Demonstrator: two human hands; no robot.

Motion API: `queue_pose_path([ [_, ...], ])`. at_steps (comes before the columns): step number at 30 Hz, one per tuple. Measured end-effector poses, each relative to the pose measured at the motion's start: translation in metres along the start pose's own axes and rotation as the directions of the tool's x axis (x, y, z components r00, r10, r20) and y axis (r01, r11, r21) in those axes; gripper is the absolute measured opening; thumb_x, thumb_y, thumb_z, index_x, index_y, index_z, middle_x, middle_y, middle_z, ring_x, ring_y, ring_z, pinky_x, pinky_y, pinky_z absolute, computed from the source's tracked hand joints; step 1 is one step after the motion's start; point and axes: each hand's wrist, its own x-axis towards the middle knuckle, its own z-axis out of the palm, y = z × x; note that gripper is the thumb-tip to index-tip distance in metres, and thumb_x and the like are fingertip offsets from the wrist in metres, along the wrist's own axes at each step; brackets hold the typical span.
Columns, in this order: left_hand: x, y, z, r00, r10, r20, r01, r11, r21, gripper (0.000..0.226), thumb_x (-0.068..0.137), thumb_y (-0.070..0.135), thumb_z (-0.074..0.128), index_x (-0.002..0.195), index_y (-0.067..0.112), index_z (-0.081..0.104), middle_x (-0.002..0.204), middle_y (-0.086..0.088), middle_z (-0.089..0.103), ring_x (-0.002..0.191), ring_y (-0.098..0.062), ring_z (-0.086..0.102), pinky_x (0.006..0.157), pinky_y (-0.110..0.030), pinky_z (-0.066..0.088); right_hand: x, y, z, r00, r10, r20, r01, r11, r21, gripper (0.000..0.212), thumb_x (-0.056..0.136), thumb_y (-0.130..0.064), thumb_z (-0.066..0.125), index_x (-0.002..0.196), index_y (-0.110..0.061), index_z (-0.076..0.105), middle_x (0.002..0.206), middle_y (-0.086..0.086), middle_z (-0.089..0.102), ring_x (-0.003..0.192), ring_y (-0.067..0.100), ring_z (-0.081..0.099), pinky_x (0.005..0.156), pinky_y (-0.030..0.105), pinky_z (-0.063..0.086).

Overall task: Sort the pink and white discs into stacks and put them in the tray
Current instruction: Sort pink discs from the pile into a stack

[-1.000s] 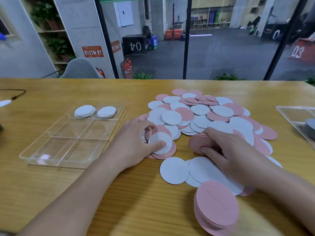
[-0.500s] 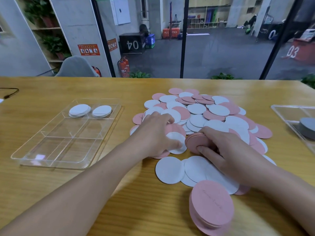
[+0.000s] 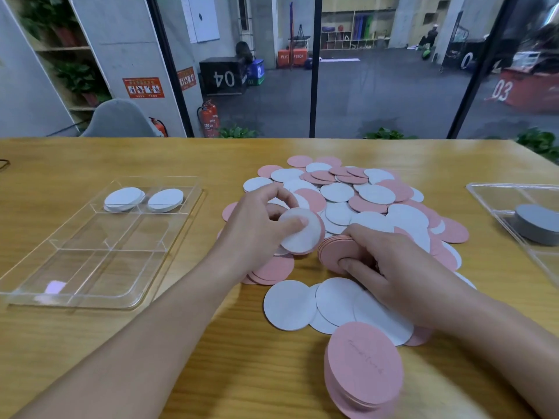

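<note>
A loose heap of pink and white discs (image 3: 363, 198) covers the middle of the wooden table. My left hand (image 3: 260, 228) pinches a white disc (image 3: 302, 234) with a pink one behind it, lifted off the heap's left side. My right hand (image 3: 390, 267) grips a small stack of pink discs (image 3: 335, 252) standing on edge. A neat pink stack (image 3: 363, 370) lies near the front. The clear divided tray (image 3: 90, 267) sits at the left and holds two white stacks (image 3: 124, 199) in its far compartments.
Several white discs (image 3: 290, 303) lie flat in front of my right hand. A second clear tray (image 3: 496, 201) at the right edge holds a grey stack (image 3: 535, 222). Bare tabletop shows along the near left.
My left hand has moved from pressing a flat white disc to pinching and lifting it off the heap. My right hand has stayed on the pink stack.
</note>
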Motion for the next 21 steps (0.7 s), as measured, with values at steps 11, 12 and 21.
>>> queue_pose_path([
  [11, 0.003, -0.004, 0.004, 0.999, -0.023, 0.032, 0.021, 0.998, 0.060, 0.019, 0.104, 0.011, 0.069, 0.105, 0.027, 0.079, 0.081, -0.009, 0.078, 0.059, -0.020, 0.059, 0.067, -0.041, 0.058, 0.000, 0.004, -0.001, 0.999, 0.023, -0.034, -0.022, 0.999, 0.027, 0.027, 0.102, -0.031, 0.068, 0.085, -0.028, 0.047, 0.074, -0.010, 0.057, 0.077, 0.015, 0.053, 0.065, 0.030, 0.042],
  [12, 0.002, -0.005, 0.004, 0.999, -0.025, 0.031, 0.023, 0.998, 0.066, 0.022, 0.103, 0.008, 0.069, 0.105, 0.027, 0.079, 0.080, -0.008, 0.079, 0.059, -0.020, 0.059, 0.068, -0.042, 0.060, 0.000, 0.004, -0.001, 0.999, 0.022, -0.037, -0.020, 0.999, 0.030, 0.027, 0.102, -0.031, 0.068, 0.086, -0.028, 0.047, 0.074, -0.010, 0.057, 0.077, 0.015, 0.053, 0.065, 0.030, 0.042],
  [21, 0.002, -0.005, -0.008, 0.963, 0.180, -0.200, -0.153, 0.978, 0.145, 0.018, 0.096, 0.012, 0.083, 0.098, 0.030, 0.081, 0.093, 0.011, 0.080, 0.086, -0.010, 0.076, 0.079, -0.041, 0.067, 0.000, 0.001, -0.003, 0.998, 0.025, -0.061, -0.022, 0.999, 0.042, 0.020, 0.104, -0.031, 0.066, 0.093, -0.028, 0.050, 0.077, -0.011, 0.062, 0.078, 0.014, 0.059, 0.064, 0.035, 0.048],
])
